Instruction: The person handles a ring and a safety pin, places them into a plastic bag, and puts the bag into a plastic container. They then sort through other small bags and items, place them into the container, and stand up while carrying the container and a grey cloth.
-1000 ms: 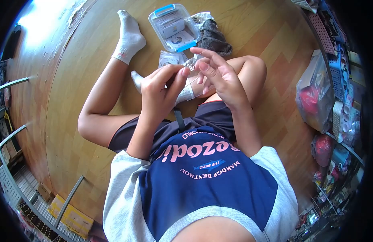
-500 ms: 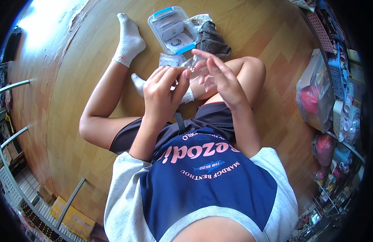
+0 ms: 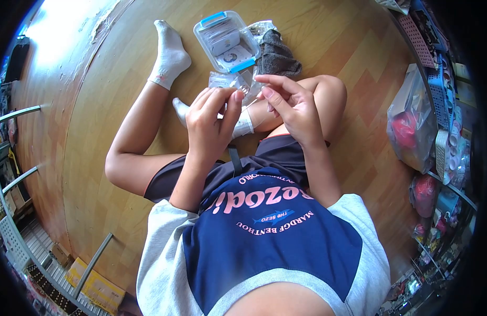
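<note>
My left hand (image 3: 209, 113) is closed in a pinch, thumb against fingertips, on a small shiny clear piece (image 3: 244, 89) too small to make out. Close by on the other side, my right hand (image 3: 292, 108) has its thumb and index finger drawn together on a small clear plastic bag (image 3: 257, 87). Both hands hang above the crossed lower leg. Just beyond them, a flat clear packet with a printed card (image 3: 222, 80) lies on the floor. Past it is a clear plastic box (image 3: 199, 39) with blue clips, holding a row of packed cards.
A dark grey cloth (image 3: 277, 55) lies beside the box, next to crumpled clear packaging (image 3: 262, 25). To the right, a plastic bag with something red (image 3: 404, 126) leans by shelves of baskets. Metal rack legs (image 3: 93, 263) and a yellow carton (image 3: 96, 284) are at lower left.
My right hand's spread fingers have drawn together, its thumb now close to the index finger on the clear bag. My left hand keeps its pinch nearly in place.
</note>
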A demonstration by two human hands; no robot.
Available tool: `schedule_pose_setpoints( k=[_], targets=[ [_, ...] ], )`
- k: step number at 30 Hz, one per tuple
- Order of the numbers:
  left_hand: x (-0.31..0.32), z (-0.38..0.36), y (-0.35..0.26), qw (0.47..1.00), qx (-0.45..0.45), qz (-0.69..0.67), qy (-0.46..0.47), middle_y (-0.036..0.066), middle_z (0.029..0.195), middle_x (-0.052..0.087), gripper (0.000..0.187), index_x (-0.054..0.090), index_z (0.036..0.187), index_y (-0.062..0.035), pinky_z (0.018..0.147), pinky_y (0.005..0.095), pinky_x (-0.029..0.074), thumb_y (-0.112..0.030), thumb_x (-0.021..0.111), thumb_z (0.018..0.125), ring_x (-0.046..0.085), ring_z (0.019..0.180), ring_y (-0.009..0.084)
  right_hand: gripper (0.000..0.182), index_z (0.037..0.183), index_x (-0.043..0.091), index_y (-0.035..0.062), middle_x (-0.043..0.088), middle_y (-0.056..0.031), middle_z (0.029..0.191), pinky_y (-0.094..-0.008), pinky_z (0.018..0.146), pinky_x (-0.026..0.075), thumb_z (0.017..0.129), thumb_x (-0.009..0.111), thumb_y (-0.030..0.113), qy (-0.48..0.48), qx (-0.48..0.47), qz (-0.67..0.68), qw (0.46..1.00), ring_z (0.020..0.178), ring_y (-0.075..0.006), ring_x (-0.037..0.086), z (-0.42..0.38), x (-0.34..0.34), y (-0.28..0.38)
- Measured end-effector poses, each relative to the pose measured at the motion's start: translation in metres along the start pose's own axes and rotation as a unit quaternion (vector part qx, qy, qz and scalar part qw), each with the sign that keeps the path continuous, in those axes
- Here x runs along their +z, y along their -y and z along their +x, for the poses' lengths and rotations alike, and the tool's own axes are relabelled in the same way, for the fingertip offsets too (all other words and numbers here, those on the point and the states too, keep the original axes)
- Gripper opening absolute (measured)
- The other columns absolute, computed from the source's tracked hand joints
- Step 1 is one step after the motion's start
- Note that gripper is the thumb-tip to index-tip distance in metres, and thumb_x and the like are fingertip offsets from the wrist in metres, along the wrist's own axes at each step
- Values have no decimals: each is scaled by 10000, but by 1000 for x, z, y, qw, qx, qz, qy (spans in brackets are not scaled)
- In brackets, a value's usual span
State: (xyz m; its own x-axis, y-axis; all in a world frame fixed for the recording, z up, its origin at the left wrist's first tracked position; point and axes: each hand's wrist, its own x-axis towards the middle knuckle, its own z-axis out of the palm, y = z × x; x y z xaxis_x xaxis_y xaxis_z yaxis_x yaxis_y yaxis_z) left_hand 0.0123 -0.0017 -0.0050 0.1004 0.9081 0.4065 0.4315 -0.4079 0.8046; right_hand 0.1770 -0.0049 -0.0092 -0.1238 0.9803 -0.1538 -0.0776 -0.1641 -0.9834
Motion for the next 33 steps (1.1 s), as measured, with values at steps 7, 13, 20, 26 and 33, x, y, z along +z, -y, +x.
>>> schedule_pose_setpoints(
  k=[7, 13, 20, 26, 33],
  targets=[
    [3, -2, 1, 999, -23, -11, -23, 87, 610, 526, 69, 581, 771, 8, 487, 275, 379, -57, 580, 795, 470, 507, 169, 230, 1069, 591, 30, 622, -59, 912, -221, 724, 462, 860, 540, 111, 12, -22, -16, 1000, 792, -85, 562, 0, 1, -2],
    [4, -3, 5, 999, -27, -38, -24, 90, 634, 541, 80, 580, 788, 16, 492, 269, 394, -55, 558, 817, 503, 523, 163, 237, 1075, 593, 37, 616, -51, 903, -206, 687, 451, 866, 537, 133, 12, -23, -10, 1000, 752, -70, 539, 1, 1, -3],
    [5, -7, 6, 996, -41, -70, -19, 107, 685, 567, 99, 559, 814, 25, 518, 263, 429, -59, 521, 851, 553, 567, 169, 256, 1087, 596, 66, 522, 5, 722, -147, 482, 358, 872, 543, 195, 14, -19, 28, 999, 559, -20, 427, 1, 2, -7],
    [8, -10, 7, 995, -47, -78, -36, 102, 706, 578, 113, 543, 821, 22, 525, 259, 432, -70, 498, 870, 555, 567, 163, 317, 1119, 572, 46, 517, 23, 704, -148, 483, 353, 851, 575, 215, 32, -18, 70, 997, 545, -18, 422, -2, 2, -6],
    [10, -13, 12, 995, -32, -84, -54, 104, 717, 579, 142, 530, 825, 22, 538, 264, 431, -98, 481, 885, 556, 573, 172, 348, 1142, 555, 39, 526, 28, 711, -151, 460, 334, 831, 604, 187, 54, -4, 55, 997, 524, -13, 412, -3, -2, -7]
  ],
)
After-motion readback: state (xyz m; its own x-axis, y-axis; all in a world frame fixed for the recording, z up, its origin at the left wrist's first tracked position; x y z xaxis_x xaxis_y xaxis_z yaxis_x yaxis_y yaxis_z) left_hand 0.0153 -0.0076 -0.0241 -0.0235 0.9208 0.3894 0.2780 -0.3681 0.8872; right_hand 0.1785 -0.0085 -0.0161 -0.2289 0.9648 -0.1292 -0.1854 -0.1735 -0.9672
